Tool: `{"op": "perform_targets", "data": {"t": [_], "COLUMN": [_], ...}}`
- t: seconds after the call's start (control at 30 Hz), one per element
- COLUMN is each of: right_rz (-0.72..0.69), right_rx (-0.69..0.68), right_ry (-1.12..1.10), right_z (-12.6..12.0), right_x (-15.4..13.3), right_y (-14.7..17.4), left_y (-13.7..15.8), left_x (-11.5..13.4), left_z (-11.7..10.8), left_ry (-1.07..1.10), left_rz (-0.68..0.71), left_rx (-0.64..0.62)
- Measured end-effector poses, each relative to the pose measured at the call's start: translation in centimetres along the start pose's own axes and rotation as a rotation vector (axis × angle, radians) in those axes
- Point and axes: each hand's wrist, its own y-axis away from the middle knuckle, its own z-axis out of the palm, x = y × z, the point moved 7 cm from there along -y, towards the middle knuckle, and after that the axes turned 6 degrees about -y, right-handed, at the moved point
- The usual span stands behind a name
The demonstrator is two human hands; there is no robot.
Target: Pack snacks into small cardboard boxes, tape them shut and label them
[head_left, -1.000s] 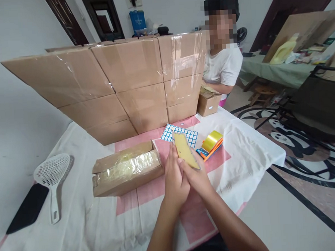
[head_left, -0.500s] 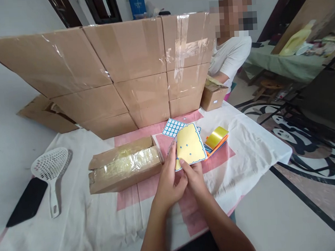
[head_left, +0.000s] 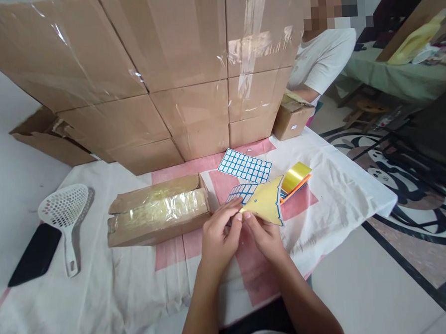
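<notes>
My left hand (head_left: 221,234) and my right hand (head_left: 263,234) meet above the pink and white cloth. Together they pinch a label sheet (head_left: 264,203) with a yellow backing, bent over so its blue-edged labels show underneath at the left. A second sheet of blue-edged labels (head_left: 245,166) lies flat just beyond. Right of my fingers rests a tape dispenser (head_left: 295,178) with yellow tape and an orange body. A small brown box (head_left: 158,210) wrapped in clear tape lies to the left of my hands.
A wall of stacked cardboard cartons (head_left: 158,70) fills the back. A person in a white shirt (head_left: 324,62) sits behind a small carton (head_left: 293,118) at the right. A white slotted scoop (head_left: 64,215) and a black phone (head_left: 35,254) lie at the left.
The label sheet went from edge-on, to flat with its yellow back facing me, to bent over with labels showing. My view has moved closer and lower toward the cartons.
</notes>
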Motion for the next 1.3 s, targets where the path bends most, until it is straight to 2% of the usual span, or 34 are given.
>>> {"op": "perform_targets", "data": {"t": [0.1, 0.33, 0.47, 0.53, 0.6, 0.7, 0.77, 0.83, 0.9, 0.93, 1.0, 1.07, 1.13, 1.2, 1.3], "right_rz": [0.006, 0.062, 0.058, 0.01, -0.028, 0.033, 0.095, 0.076, -0.025, -0.062, -0.016, 0.191, 0.387, 0.486, 0.498], "right_rx": [0.016, 0.037, 0.125, 0.203, 0.267, 0.349, 0.399, 0.448, 0.457, 0.403, 0.14, -0.199, -0.411, -0.484, -0.467], "right_ry": [0.023, -0.04, -0.105, -0.113, -0.102, -0.15, -0.2, -0.206, -0.191, -0.187, -0.205, -0.253, -0.287, -0.283, -0.277], "right_z": [-0.3, -0.5, -1.5, -2.2, -2.7, -2.6, -2.2, -1.7, -1.0, -0.2, 2.3, 5.1, 6.7, 7.1, 7.2], "right_x": [-0.4, -0.7, 0.0, 0.0, -0.3, -0.1, 0.3, 0.2, -0.7, -1.2, -1.9, -2.1, -2.5, -2.7, -2.0], "right_y": [-0.1, 0.1, 0.1, -1.5, -4.6, -10.0, -11.8, -11.1, -8.2, -6.6, -3.7, -1.4, 0.2, 0.5, -0.4], "left_y": [-0.2, -0.2, 0.2, 0.6, 0.8, 0.9, 0.9, 0.9, 1.1, 1.2, 1.4, 1.6, 1.8, 2.0, 2.1], "left_x": [0.1, -0.1, -0.9, -1.5, -2.0, -2.2, -1.9, -1.5, -1.1, -0.8, -0.4, -0.1, -0.1, -0.4, -0.9], "left_z": [-0.1, -0.2, -1.4, -2.2, -2.9, -3.4, -3.5, -3.8, -4.3, -4.6, -5.0, -5.4, -5.7, -6.2, -7.7], "left_ry": [-0.041, -0.076, 0.031, 0.102, 0.135, 0.193, 0.255, 0.267, 0.193, 0.133, 0.01, -0.069, -0.106, -0.136, -0.222], "left_rz": [0.007, -0.089, -0.193, -0.264, -0.319, -0.338, -0.32, -0.288, -0.25, -0.224, -0.153, -0.082, -0.045, -0.038, -0.004], "left_rx": [-0.026, 0.011, 0.163, 0.259, 0.318, 0.331, 0.313, 0.291, 0.268, 0.247, 0.177, 0.096, 0.047, 0.022, 0.049]}}
